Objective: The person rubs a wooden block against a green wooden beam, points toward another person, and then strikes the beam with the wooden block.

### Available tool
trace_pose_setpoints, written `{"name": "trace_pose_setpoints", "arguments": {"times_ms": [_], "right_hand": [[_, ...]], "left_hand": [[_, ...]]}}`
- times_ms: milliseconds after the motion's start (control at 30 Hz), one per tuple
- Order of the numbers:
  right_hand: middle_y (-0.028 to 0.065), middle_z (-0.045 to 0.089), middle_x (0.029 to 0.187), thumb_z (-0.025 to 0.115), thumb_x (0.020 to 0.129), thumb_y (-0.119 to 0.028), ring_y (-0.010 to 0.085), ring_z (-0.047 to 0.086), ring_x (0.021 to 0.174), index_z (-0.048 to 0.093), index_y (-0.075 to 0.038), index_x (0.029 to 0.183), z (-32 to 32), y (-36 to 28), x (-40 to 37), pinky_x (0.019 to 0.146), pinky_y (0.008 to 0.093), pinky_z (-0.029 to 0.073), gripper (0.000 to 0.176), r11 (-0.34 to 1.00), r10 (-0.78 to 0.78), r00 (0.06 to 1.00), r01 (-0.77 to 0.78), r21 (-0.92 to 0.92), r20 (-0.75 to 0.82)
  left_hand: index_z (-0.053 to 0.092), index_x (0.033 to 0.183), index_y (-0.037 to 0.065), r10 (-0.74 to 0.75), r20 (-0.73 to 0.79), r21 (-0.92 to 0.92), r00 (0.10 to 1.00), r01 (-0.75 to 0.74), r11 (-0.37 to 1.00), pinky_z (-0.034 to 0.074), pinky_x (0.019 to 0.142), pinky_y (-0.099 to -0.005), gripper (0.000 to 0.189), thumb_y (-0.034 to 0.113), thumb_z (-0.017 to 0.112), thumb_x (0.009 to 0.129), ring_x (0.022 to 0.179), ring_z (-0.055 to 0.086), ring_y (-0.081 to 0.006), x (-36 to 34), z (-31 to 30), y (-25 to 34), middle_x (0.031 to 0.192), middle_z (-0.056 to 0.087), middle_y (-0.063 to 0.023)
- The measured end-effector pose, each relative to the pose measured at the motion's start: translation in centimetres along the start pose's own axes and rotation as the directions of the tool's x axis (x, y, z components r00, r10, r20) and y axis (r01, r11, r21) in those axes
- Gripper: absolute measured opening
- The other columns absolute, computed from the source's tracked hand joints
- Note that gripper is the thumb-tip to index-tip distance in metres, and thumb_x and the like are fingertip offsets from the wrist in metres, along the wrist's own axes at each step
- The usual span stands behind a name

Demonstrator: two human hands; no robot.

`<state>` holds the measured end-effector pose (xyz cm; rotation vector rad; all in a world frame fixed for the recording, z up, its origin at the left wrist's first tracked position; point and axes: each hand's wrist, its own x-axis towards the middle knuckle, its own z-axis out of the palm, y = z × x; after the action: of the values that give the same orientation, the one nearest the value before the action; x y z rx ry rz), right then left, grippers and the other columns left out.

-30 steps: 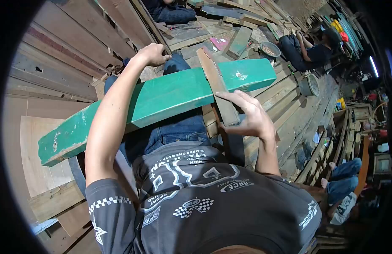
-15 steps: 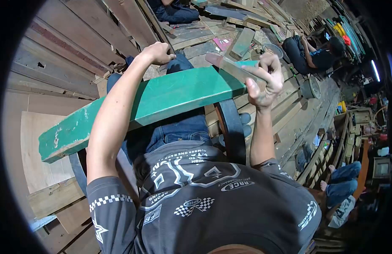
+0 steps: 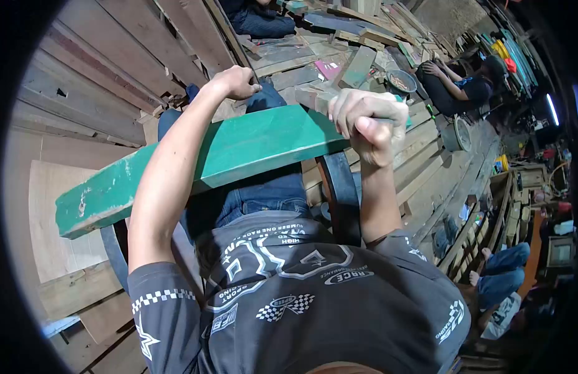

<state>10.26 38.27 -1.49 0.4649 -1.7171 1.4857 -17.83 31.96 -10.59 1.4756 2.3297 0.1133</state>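
A green-painted wooden beam (image 3: 264, 134) lies across in front of my body, over my jeans, its paint chipped at the left end. Above the beam's far edge, my left hand (image 3: 236, 82) is curled into a fist; what it holds, if anything, is hidden by the fingers. My right hand (image 3: 373, 121) is closed at the right end of the beam, wrapped round a piece of wood (image 3: 314, 98). The wood's tan end sticks out to the left, over the beam's far edge. The rest of it is hidden behind my fingers.
Dark curved supports (image 3: 340, 196) stand under the beam. Planks (image 3: 96, 68) lean at the upper left. Scrap wood (image 3: 359, 65), a bowl (image 3: 401, 81) and a bucket (image 3: 456, 134) are on the slatted floor. Other people sit at the top, the upper right (image 3: 463, 84) and lower right.
My right hand's fingers have gone from loosely spread to wrapped round the wood, and the hand has moved slightly left. My left hand has dipped a little. The beam has hardly moved.
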Motion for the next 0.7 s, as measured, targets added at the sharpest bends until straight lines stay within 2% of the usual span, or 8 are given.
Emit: {"name": "trace_pose_setpoints", "arguments": {"times_ms": [133,233,300,367,467,567,633,700], "right_hand": [[0.0117,0.051,0.054,0.057,0.076,-0.012,0.0207,0.046,0.051,0.048,0.004,0.055,-0.5,3.0,-0.9,0.054,0.0340,0.040,0.028,0.977,0.103,0.995,-0.098,-0.187,0.016],[0.0115,0.050,0.053,0.053,0.074,-0.008,0.0194,0.044,0.049,0.049,0.005,0.055,-0.9,3.7,0.1,0.051,0.0342,0.038,0.024,0.990,0.137,0.990,-0.138,-0.039,-0.011],[0.0079,0.051,0.054,0.054,0.071,-0.006,0.0160,0.048,0.051,0.049,0.003,0.055,0.0,1.8,0.3,0.052,0.0291,0.039,0.019,0.993,0.119,0.993,-0.119,-0.004,0.010],[0.0119,0.049,0.051,0.052,0.073,-0.008,0.0190,0.044,0.048,0.050,0.004,0.054,0.6,1.4,-0.3,0.050,0.0337,0.037,0.023,0.997,0.068,0.996,-0.066,-0.047,0.049],[0.0116,0.049,0.052,0.052,0.072,-0.009,0.0193,0.043,0.048,0.046,0.004,0.053,-1.1,4.0,-0.7,0.052,0.0333,0.036,0.023,0.987,0.137,0.990,-0.134,-0.092,0.024],[0.0068,0.051,0.054,0.052,0.068,-0.006,0.0140,0.045,0.050,0.048,0.003,0.055,-0.9,3.6,0.3,0.050,0.0284,0.036,0.016,0.979,0.197,0.980,-0.196,0.049,-0.023],[0.0064,0.049,0.054,0.053,0.068,-0.007,0.0138,0.045,0.049,0.049,0.003,0.056,-0.1,0.9,0.7,0.049,0.0283,0.035,0.016,0.986,0.158,0.986,-0.154,-0.070,0.059],[0.0072,0.049,0.053,0.053,0.066,-0.007,0.0139,0.047,0.048,0.050,0.003,0.055,0.2,-0.6,1.0,0.048,0.0279,0.035,0.015,0.983,0.154,0.979,-0.138,-0.124,0.131]], "left_hand": [[0.069,0.114,0.007,0.001,0.020,0.023,1.000,-0.001,1.000,0.050,0.093,-0.0446,0.044,0.044,0.061,0.091,0.111,0.063,-0.0357,-0.3,-0.5,0.6,0.116,0.067,-0.0213],[0.068,0.115,0.006,0.015,0.017,0.037,1.000,-0.015,0.999,0.050,0.094,-0.0447,0.044,0.043,0.061,0.092,0.112,0.063,-0.0358,-0.4,-0.6,1.0,0.116,0.067,-0.0217],[0.068,0.117,0.006,0.021,0.004,0.037,1.000,-0.021,0.999,0.050,0.094,-0.0445,0.046,0.044,0.061,0.091,0.112,0.062,-0.0360,-0.5,-0.4,0.7,0.116,0.066,-0.0223],[0.067,0.118,0.005,0.023,0.031,0.032,0.999,-0.024,0.999,0.050,0.094,-0.0443,0.047,0.044,0.062,0.091,0.112,0.062,-0.0361,-0.3,-0.3,0.3,0.116,0.066,-0.0227],[0.070,0.113,0.008,0.021,0.024,0.007,0.999,-0.021,1.000,0.051,0.091,-0.0444,0.044,0.045,0.062,0.091,0.108,0.064,-0.0359,-0.2,-0.2,0.3,0.110,0.068,-0.0222],[0.071,0.110,0.009,0.041,0.013,0.030,0.999,-0.042,0.999,0.052,0.090,-0.0440,0.042,0.045,0.063,0.090,0.105,0.066,-0.0356,0.0,-0.1,0.4,0.107,0.069,-0.0217],[0.072,0.099,0.003,0.101,-0.083,0.026,0.991,-0.100,0.995,0.053,0.083,-0.0448,0.038,0.039,0.064,0.090,0.094,0.068,-0.0373,0.3,0.6,-0.3,0.093,0.070,-0.0239],[0.072,0.100,0.003,0.083,-0.079,0.013,0.993,-0.082,0.997,0.052,0.084,-0.0444,0.038,0.039,0.064,0.090,0.095,0.068,-0.0371,0.0,0.7,-0.4,0.095,0.070,-0.0236]]}}
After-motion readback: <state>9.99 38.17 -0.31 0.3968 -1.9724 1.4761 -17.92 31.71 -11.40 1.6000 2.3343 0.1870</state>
